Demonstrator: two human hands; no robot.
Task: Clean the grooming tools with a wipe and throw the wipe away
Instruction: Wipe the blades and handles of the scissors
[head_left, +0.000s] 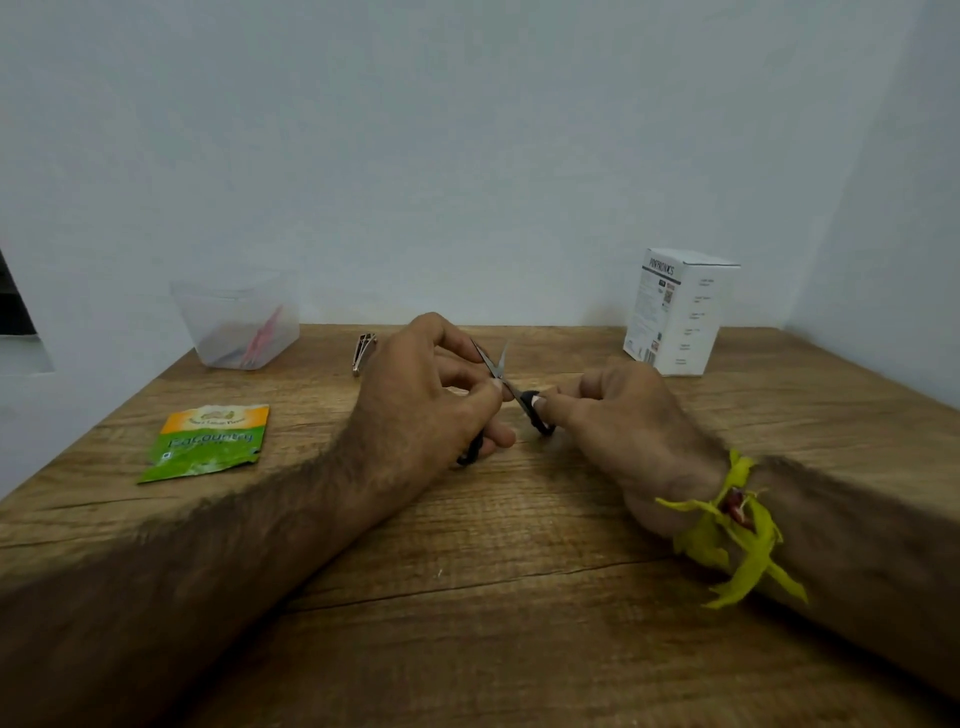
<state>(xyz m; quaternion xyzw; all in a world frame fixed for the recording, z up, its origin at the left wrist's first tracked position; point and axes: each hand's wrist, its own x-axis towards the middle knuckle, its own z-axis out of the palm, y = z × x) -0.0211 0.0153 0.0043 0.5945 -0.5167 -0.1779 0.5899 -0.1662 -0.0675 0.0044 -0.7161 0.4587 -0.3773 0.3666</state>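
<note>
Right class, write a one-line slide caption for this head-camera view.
Both hands, left and right, hold small open scissors above a wooden table; wipe sachet lies unopened left.

I sit at a brown wood-grain table (467, 597) pushed into a corner, where a plain pale blue-grey wall (467, 156) rises ahead and another closes in on my right. A dark opening (13, 306) shows at far left. Light is soft, even.

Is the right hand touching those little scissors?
Touching. The head view shows the right hand with its fingers pinching one black handle loop of the scissors.
</note>
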